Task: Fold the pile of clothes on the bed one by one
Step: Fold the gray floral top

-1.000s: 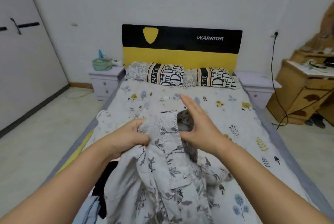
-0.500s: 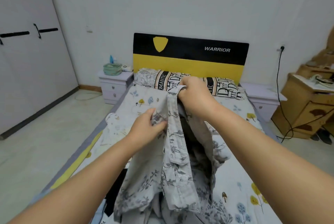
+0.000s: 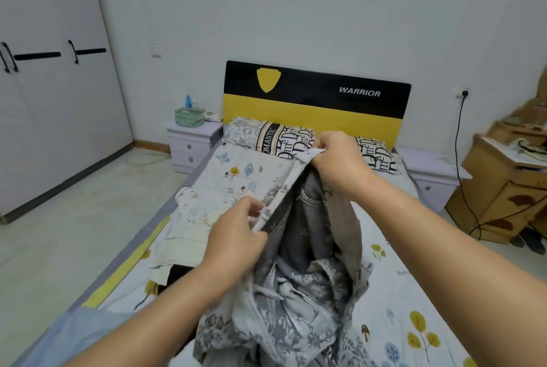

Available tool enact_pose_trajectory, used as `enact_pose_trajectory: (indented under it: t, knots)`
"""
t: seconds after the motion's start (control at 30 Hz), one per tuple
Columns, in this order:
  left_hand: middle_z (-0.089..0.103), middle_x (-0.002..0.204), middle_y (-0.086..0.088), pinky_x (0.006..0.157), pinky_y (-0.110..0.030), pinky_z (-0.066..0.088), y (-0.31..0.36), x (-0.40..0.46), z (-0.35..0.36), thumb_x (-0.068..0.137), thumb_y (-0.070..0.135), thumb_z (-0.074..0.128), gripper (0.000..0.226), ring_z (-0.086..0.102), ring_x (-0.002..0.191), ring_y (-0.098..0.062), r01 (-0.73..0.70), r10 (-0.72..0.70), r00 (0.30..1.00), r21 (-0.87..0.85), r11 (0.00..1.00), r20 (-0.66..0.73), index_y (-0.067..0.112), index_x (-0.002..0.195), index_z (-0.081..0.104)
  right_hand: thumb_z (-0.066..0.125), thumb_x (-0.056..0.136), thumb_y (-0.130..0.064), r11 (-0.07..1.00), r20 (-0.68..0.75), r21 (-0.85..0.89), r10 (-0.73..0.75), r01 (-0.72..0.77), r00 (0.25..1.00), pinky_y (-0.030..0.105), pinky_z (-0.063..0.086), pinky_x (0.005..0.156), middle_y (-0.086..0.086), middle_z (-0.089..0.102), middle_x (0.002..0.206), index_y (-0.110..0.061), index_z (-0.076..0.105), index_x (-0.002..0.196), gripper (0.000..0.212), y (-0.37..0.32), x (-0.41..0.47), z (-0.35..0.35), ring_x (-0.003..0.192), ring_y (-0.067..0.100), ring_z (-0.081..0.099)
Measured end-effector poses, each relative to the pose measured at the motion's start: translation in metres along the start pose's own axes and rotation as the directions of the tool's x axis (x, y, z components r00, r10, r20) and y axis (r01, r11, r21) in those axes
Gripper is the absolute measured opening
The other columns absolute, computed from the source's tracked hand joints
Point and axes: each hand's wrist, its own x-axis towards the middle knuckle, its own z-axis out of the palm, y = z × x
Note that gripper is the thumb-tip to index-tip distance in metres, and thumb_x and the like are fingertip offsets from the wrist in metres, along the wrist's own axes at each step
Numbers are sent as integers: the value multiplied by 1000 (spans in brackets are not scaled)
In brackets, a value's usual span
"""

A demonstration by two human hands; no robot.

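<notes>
Raised higher than before, your right hand pinches the grey floral shirt by its top edge while your left hand grips its placket above the bed.

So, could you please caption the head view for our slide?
Both hands, left hand and right hand, lift a grey floral garment above the bed.

The bed in front of me wears a white sheet printed with little trees and mushrooms, its black-and-yellow headboard at twelve o'clock. Two lettered pillows lie against the headboard. At about ten o'clock a pale cream garment lies flat over something black, and the grey floral clothes heap up at six o'clock.
</notes>
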Motion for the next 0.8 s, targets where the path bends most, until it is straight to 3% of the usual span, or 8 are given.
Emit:
enact_pose_trajectory:
  t: [0.1,0.23,0.33,0.47,0.57,0.67,0.73,0.8]
  knots:
    - [62,92,-4,64,-26,38,-17,5,-23,79,6,54,16,56,82,-19,-61,-24,957,283,957,288,16,92,57,51,84,0,999,-50,-6,34,-35,998,31,34,60,18,56,80,-2,56,79,8,17,2,-6,74,27,49]
    - [52,78,-4,61,-29,35,-22,12,-40,90,8,44,10,48,76,-24,-58,-47,971,421,905,233,11,82,49,52,84,1,995,-57,-88,52,-57,997,30,27,57,11,52,83,-7,53,82,9,28,0,-6,78,25,47]
    - [49,71,-12,64,-34,45,-20,33,-58,92,5,38,16,50,71,-28,65,-72,997,167,984,35,3,86,53,52,81,4,982,-83,-181,46,-60,996,31,27,57,18,54,79,-7,54,79,12,40,-8,-2,79,32,52]
    - [40,64,-6,50,-30,24,-1,59,-79,94,11,37,21,38,63,-21,100,-116,987,-135,986,-115,8,77,48,59,86,-10,946,-35,-317,60,-68,998,32,37,62,11,57,82,-5,61,95,11,64,-27,12,83,30,57]
    - [47,69,-7,52,-30,28,9,73,-87,93,19,40,20,43,65,-20,119,-148,985,-271,955,-91,14,74,48,58,88,-16,905,9,-420,80,-68,997,31,38,64,9,63,95,-13,59,100,13,89,-48,32,91,30,59]
    - [52,77,-11,53,-29,37,13,81,-91,91,19,44,11,49,66,-22,134,-153,988,-342,930,-29,17,82,50,55,88,-18,867,137,-480,227,-135,964,28,39,68,6,62,110,-21,55,115,27,126,-73,53,99,26,58]
    - [50,72,-7,46,-24,38,15,82,-96,91,15,47,10,47,57,-19,155,-159,987,-381,911,21,18,82,49,50,89,-14,897,302,-407,311,-173,901,27,41,71,5,61,116,-22,54,122,33,148,-88,61,103,24,58]
    - [50,68,-4,47,-24,41,10,83,-103,91,11,48,14,48,53,-15,196,-161,980,-419,887,116,19,80,48,44,92,-7,938,381,-223,334,-265,863,27,43,70,7,65,102,-23,63,102,27,160,-96,60,97,26,59]
